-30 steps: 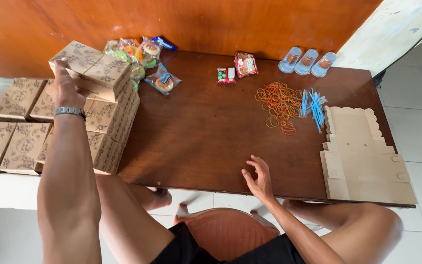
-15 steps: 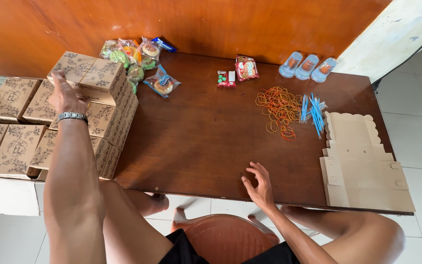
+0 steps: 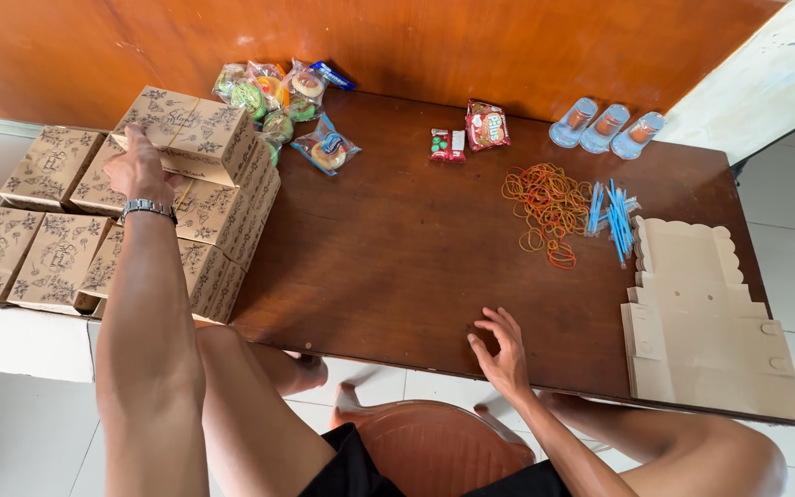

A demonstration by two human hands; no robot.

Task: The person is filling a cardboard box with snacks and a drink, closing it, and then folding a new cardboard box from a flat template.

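Dark wooden table [image 3: 397,258] set against an orange-brown wall [image 3: 416,46], pale tiled floor on either side. Left hand [image 3: 140,170], a metal watch [image 3: 149,210] at the wrist, laid on the near edge of a printed kraft box [image 3: 186,133]; fingers spread over its side, pressing against it rather than closing round it. That box at the top of a stack of like boxes [image 3: 223,230] at the table's left end, further folded boxes [image 3: 20,248] in rows on a lower white surface just beside. Right hand [image 3: 503,354] at the table's near edge, fingers loosely curled and apart, tips touching the wood, nothing in its grasp. Wrapped snacks [image 3: 278,97] heaped at the far left corner behind the stack, one packet [image 3: 326,149] lying a little forward. Two small red sweet packets [image 3: 469,133] mid-table near the wall. Three sealed water cups [image 3: 607,127] further right. Tangle of orange rubber bands [image 3: 540,202] touching a scatter of blue straws [image 3: 614,216]. Flat unfolded box blanks [image 3: 701,322] piled at the right end. Reddish plastic chair [image 3: 434,451] between the bare knees
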